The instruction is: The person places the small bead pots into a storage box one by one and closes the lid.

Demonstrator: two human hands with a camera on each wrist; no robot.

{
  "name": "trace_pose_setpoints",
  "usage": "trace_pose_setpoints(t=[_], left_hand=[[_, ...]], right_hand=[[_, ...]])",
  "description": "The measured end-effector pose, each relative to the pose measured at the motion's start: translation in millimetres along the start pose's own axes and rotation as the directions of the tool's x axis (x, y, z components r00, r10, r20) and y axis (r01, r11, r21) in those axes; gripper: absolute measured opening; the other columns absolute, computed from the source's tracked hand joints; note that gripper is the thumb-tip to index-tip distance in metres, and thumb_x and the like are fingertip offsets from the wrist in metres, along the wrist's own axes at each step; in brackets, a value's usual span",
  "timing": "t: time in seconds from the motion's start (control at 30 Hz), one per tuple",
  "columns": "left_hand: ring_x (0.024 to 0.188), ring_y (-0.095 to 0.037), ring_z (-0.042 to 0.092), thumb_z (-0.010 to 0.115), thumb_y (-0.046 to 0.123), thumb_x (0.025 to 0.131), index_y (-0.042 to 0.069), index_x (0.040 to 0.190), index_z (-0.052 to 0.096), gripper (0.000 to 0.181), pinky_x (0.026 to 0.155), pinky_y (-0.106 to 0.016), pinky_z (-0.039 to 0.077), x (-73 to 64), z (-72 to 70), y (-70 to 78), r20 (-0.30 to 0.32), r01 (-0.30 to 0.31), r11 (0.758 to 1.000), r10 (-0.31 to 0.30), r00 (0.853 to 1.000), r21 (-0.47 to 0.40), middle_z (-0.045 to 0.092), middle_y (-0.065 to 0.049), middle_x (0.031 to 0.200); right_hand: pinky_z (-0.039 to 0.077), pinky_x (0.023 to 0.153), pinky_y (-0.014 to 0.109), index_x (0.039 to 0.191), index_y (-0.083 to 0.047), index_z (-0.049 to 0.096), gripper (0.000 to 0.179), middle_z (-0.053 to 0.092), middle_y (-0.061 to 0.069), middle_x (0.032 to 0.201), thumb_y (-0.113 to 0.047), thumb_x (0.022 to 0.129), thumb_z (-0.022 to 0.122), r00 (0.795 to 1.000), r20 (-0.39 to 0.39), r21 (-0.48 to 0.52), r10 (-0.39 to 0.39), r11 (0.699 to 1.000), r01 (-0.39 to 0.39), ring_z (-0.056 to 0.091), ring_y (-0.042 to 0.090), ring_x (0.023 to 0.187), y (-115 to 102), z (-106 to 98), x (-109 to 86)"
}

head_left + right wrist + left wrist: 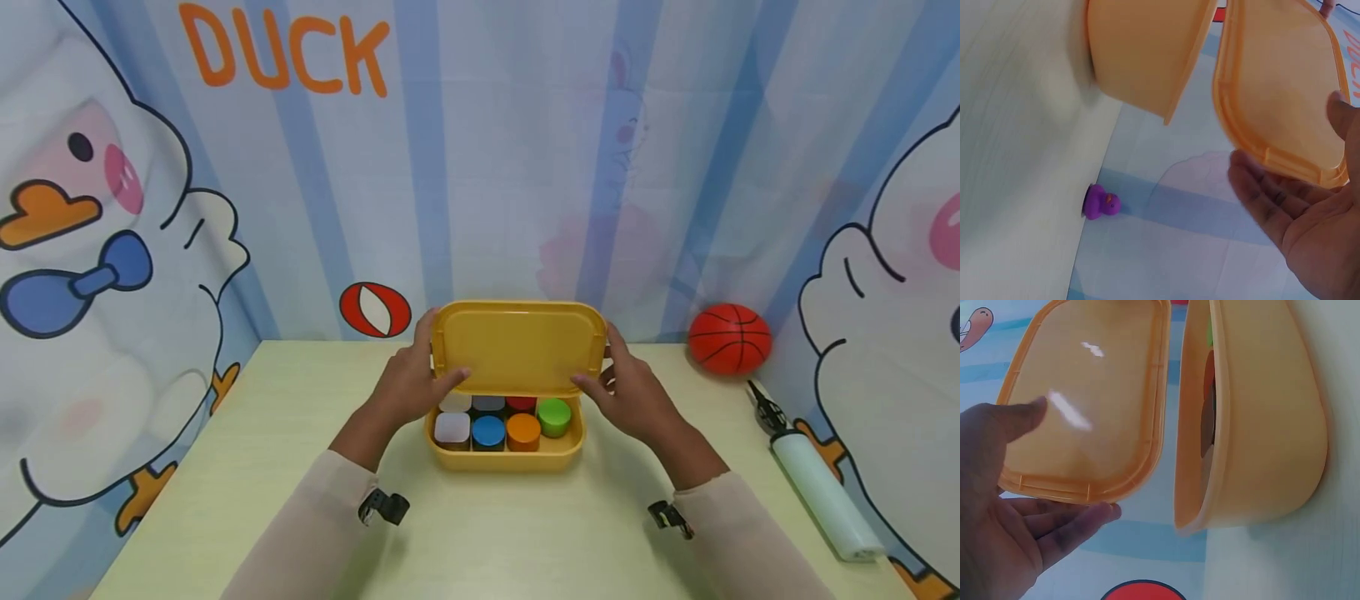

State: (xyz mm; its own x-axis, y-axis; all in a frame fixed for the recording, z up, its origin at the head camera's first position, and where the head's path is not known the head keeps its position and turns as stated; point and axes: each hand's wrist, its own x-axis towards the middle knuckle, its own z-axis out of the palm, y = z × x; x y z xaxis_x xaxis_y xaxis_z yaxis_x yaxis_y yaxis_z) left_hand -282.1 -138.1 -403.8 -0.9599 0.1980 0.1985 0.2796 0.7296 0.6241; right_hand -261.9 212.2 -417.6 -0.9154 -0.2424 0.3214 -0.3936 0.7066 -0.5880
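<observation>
A yellow-orange plastic lid (521, 350) is held up by both hands, tilted, above the back part of a matching box (506, 462). My left hand (407, 382) grips the lid's left end, thumb on the face towards me and fingers round the edge. At the right end my right hand (637, 396) holds it the same way. Both wrist views show a gap between the lid (1097, 394) and the box (1141, 56). Inside the box stand several small pots with coloured tops, among them a blue one (488, 432), an orange one (523, 432) and a green one (554, 417). The lid hides the back row partly.
A small red basketball (730, 339) sits at the table's back right. Nearer lies a pale green cylinder (825, 496) with a black end. The right wrist view shows a purple toy duck (1100, 203) on the table. A printed curtain (495, 167) hangs behind the table (315, 400).
</observation>
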Motion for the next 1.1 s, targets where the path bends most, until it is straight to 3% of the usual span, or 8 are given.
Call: trace_pose_setpoints(t=[0.17, 0.37, 0.5, 0.63, 0.77, 0.9, 1.0, 1.1], left_hand=[[0.144, -0.042, 0.063, 0.072, 0.058, 0.102, 0.017, 0.172, 0.014, 0.1, 0.118, -0.061, 0.052, -3.5, 4.9, 2.0, 0.015, -0.011, 0.987, 0.013, 1.0, -0.163, 0.067, -0.017, 0.15], [0.149, -0.041, 0.057, 0.063, 0.063, 0.106, 0.011, 0.16, 0.026, 0.084, 0.124, -0.064, 0.045, -7.5, 12.4, 3.8, 0.011, -0.036, 0.964, 0.04, 0.999, -0.263, 0.067, -0.018, 0.146], [0.142, -0.04, 0.061, 0.053, 0.065, 0.11, 0.008, 0.149, 0.035, 0.071, 0.122, -0.064, 0.045, -9.6, 13.5, 1.9, -0.021, -0.074, 0.961, 0.071, 0.997, -0.266, 0.068, -0.021, 0.138], [0.13, -0.04, 0.063, 0.047, 0.063, 0.112, 0.008, 0.14, 0.041, 0.062, 0.116, -0.059, 0.049, -12.3, 13.1, -1.7, -0.043, -0.091, 0.958, 0.083, 0.996, -0.271, 0.069, -0.022, 0.127], [0.109, -0.035, 0.061, 0.052, 0.055, 0.113, 0.008, 0.137, 0.045, 0.053, 0.095, -0.048, 0.05, -15.1, 13.7, -6.9, -0.045, -0.065, 0.963, 0.055, 0.997, -0.263, 0.063, -0.019, 0.109], [0.099, -0.034, 0.053, 0.058, 0.047, 0.112, 0.007, 0.138, 0.046, 0.049, 0.085, -0.045, 0.043, -17.1, 13.7, -12.8, -0.021, -0.039, 0.963, 0.035, 0.999, -0.266, 0.049, -0.016, 0.1], [0.125, -0.04, 0.061, 0.064, 0.046, 0.11, 0.005, 0.139, 0.047, 0.053, 0.11, -0.05, 0.053, -17.5, 12.4, -17.9, 0.011, -0.036, 0.954, 0.041, 0.999, -0.297, 0.059, -0.021, 0.123], [0.154, -0.042, 0.05, 0.071, 0.046, 0.106, 0.004, 0.138, 0.049, 0.057, 0.129, -0.059, 0.041, -18.7, 10.8, -22.7, 0.048, -0.038, 0.937, 0.058, 0.997, -0.347, 0.056, -0.024, 0.153]], right_hand=[[0.053, 0.111, 0.069, 0.174, -0.008, 0.004, 0.087, 0.046, 0.032, 0.166, -0.046, 0.115, 0.055, 0.997, 0.036, 0.082, 0.065, 0.994, -0.068, 0.066, 0.051, 0.136, -6.6, 3.5, -3.2], [0.039, 0.126, 0.065, 0.161, 0.001, 0.017, 0.066, 0.044, 0.035, 0.166, -0.044, 0.119, 0.039, 0.997, -0.004, 0.228, 0.08, 0.971, -0.077, 0.043, 0.051, 0.158, -13.8, 10.0, -3.6], [0.055, 0.105, 0.05, 0.141, -0.002, 0.029, 0.05, 0.064, 0.026, 0.125, -0.047, 0.119, 0.036, 0.993, -0.044, 0.216, 0.112, 0.971, -0.1, 0.068, 0.041, 0.12, -15.7, 13.7, -5.0], [0.041, 0.081, 0.039, 0.131, -0.007, 0.032, 0.038, 0.05, 0.013, 0.096, -0.043, 0.12, 0.037, 0.991, -0.034, 0.213, 0.127, 0.97, -0.117, 0.051, 0.028, 0.085, -15.4, 16.6, -9.3], [0.049, 0.1, 0.048, 0.143, -0.004, 0.033, 0.04, 0.059, 0.022, 0.124, -0.036, 0.12, 0.04, 0.994, 0.021, 0.284, 0.103, 0.953, -0.105, 0.061, 0.037, 0.108, -12.8, 18.0, -13.3], [0.039, 0.124, 0.07, 0.165, -0.003, 0.024, 0.06, 0.035, 0.029, 0.171, -0.037, 0.119, 0.04, 0.989, 0.117, 0.357, 0.089, 0.926, -0.125, 0.052, 0.05, 0.146, -8.4, 17.0, -15.0], [0.033, 0.127, 0.074, 0.173, -0.007, 0.019, 0.068, 0.025, 0.027, 0.178, -0.039, 0.118, 0.041, 0.981, 0.169, 0.376, 0.094, 0.914, -0.153, 0.049, 0.053, 0.15, -3.2, 15.9, -15.0], [0.035, 0.127, 0.071, 0.174, -0.002, 0.02, 0.069, 0.025, 0.03, 0.178, -0.031, 0.117, 0.047, 0.983, 0.17, 0.41, 0.065, 0.903, -0.131, 0.05, 0.052, 0.149, 2.2, 14.4, -14.7]])
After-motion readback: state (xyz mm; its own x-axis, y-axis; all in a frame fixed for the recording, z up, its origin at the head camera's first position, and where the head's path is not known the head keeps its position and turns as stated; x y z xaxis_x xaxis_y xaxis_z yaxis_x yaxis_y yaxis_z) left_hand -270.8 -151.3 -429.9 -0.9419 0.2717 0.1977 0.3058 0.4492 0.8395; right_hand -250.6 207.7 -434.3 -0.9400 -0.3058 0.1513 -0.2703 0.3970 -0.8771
